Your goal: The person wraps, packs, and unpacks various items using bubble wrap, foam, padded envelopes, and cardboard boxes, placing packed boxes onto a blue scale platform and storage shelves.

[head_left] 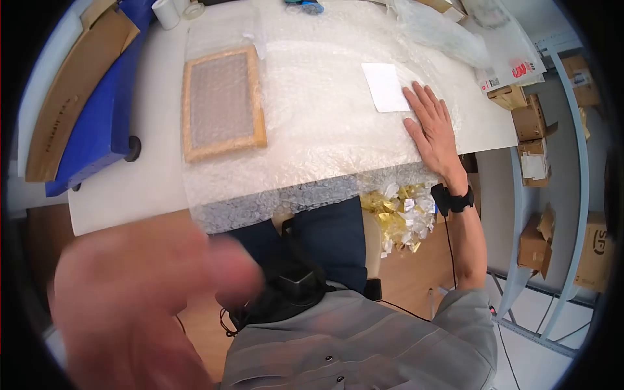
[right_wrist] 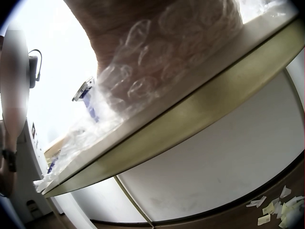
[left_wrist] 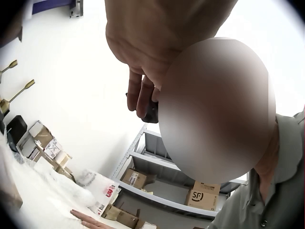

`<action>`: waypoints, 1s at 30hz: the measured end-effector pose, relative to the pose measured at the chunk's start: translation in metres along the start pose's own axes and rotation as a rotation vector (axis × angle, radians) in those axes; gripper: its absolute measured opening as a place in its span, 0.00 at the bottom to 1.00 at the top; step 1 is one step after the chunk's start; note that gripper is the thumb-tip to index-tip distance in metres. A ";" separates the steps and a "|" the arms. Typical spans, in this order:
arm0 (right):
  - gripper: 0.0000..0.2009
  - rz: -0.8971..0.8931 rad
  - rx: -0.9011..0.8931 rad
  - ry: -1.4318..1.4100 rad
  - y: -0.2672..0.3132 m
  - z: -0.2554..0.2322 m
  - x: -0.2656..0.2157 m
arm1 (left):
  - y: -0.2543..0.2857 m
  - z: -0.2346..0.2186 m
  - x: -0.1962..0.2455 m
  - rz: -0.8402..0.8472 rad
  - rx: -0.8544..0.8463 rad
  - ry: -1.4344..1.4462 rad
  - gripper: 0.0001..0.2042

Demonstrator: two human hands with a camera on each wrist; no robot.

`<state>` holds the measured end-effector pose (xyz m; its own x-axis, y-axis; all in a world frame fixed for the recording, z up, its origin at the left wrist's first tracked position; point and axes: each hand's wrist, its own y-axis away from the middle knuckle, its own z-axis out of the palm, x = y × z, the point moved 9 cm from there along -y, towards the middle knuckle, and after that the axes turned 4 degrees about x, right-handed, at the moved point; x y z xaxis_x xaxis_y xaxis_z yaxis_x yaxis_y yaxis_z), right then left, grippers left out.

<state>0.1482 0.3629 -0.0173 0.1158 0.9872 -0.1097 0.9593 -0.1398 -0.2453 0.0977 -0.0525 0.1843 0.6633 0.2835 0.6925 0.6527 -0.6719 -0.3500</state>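
Observation:
My right hand (head_left: pixel 433 133) rests palm down on a sheet of bubble wrap (head_left: pixel 318 117), fingers straight. Its fingertips lie at the right edge of a small white card (head_left: pixel 385 88). Farther left, a light wooden picture frame (head_left: pixel 223 103) lies flat under bubble wrap. Close in front of the head camera, my left hand (head_left: pixel 143 273) is raised and blurred. The left wrist view shows that hand (left_wrist: pixel 147 47) up beside the head, its fingers at a small dark object (left_wrist: pixel 151 114); I cannot tell whether they grip it.
A blue bin (head_left: pixel 97 123) with cardboard stands at the left. Tape rolls (head_left: pixel 166 13) sit at the back left. Shelves (head_left: pixel 520 214) with cardboard boxes (head_left: pixel 591 253) line the right side. Gold and silver scraps (head_left: pixel 406 218) lie below the table edge. Bubble wrap overhangs the front edge.

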 end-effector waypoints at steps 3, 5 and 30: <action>0.28 -0.001 -0.007 -0.008 0.001 0.003 -0.003 | -0.047 0.042 -0.067 0.227 0.197 -0.234 0.23; 0.28 0.013 -0.030 0.001 0.000 0.002 -0.003 | -0.056 0.085 -0.109 0.157 0.113 -0.425 0.29; 0.29 0.011 -0.081 -0.067 0.000 -0.001 -0.001 | -0.032 0.086 -0.184 -0.428 0.250 0.080 0.30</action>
<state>0.1485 0.3620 -0.0159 0.1111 0.9780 -0.1768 0.9761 -0.1408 -0.1656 -0.0138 -0.0238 0.0140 0.2928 0.4385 0.8497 0.9344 -0.3197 -0.1571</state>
